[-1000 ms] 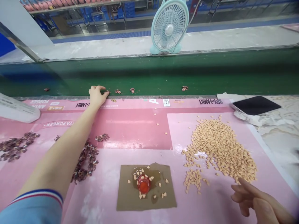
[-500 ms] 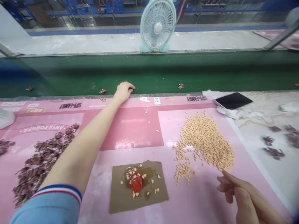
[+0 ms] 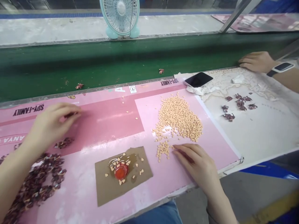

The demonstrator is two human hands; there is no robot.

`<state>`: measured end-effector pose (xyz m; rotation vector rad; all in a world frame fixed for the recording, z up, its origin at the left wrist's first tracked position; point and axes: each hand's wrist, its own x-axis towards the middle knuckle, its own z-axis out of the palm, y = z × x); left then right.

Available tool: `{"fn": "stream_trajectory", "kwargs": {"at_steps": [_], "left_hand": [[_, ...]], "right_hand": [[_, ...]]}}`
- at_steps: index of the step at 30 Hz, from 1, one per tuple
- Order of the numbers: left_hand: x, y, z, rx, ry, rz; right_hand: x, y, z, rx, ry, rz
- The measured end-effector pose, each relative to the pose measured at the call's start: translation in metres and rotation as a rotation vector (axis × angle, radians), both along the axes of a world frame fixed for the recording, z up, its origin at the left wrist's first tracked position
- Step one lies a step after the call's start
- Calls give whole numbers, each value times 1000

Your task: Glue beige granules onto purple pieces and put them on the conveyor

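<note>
My left hand (image 3: 53,123) is raised over the left of the pink mat, its fingers pinched round a small dark red-brown piece (image 3: 70,115), mostly hidden. Below it lies a heap of similar pieces (image 3: 42,177). My right hand (image 3: 198,165) rests at the small cluster of tan pieces (image 3: 163,149), thumb and fingertips closed at its right edge on what looks like one small tan piece (image 3: 173,147). Behind is the large tan heap (image 3: 179,116). Between my hands sits a cardboard piece (image 3: 105,191) with a red round cap (image 3: 121,171), clear wet liquid and scattered tan pieces.
A green belt (image 3: 130,59) runs along the back, carrying a few dark pieces. Beyond it stands a fan (image 3: 121,18). A phone (image 3: 199,80) lies at the back right, near several dark pieces (image 3: 240,101). Another person's hand (image 3: 258,62) rests at the far right.
My left hand has come back from the belt's edge to above the dark heap. My right hand has reached the small tan cluster. The view has swung right, bringing another person's arm in.
</note>
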<state>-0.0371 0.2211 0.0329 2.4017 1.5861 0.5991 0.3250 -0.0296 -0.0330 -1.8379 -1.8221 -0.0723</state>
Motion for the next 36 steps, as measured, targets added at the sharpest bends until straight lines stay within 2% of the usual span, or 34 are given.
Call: {"fn": "stream_trajectory", "kwargs": {"at_steps": [3, 6, 11, 14, 19, 20, 22, 24, 26, 28, 31, 36], "left_hand": [[-27, -41, -3, -28, 123, -94], [-43, -69, -10, 7, 184, -111], [-55, -92, -24, 127, 123, -144], [-55, -108, -21, 157, 22, -90], [-38, -149, -4, 71, -250, 105], [-32, -157, -3, 55, -302, 90], [-16, -173, -3, 14, -380, -19], [3, -187, -6, -64, -448, -110], [23, -199, -11, -161, -547, -138], [39, -209, -16, -251, -654, -113], [51, -220, -22, -336, -780, -50], [47, -228, -27, -353, -802, -48]], "right_hand": [[-1, 6, 5, -2, -59, 30], [-1, 9, 11, 17, -174, 67], [-1, 14, 15, 32, -232, 96], [-3, 16, 15, 40, -233, 97], [-5, 19, 19, 59, -293, 115], [-9, 19, 21, 65, -262, 134], [-23, 21, 29, 87, -126, 200], [-48, 22, 39, 107, 74, 309], [-80, 23, 47, 109, 258, 456], [-109, 24, 50, 164, 378, 509], [-136, 25, 48, 166, 384, 542], [-140, 24, 43, 149, 315, 547]]}}
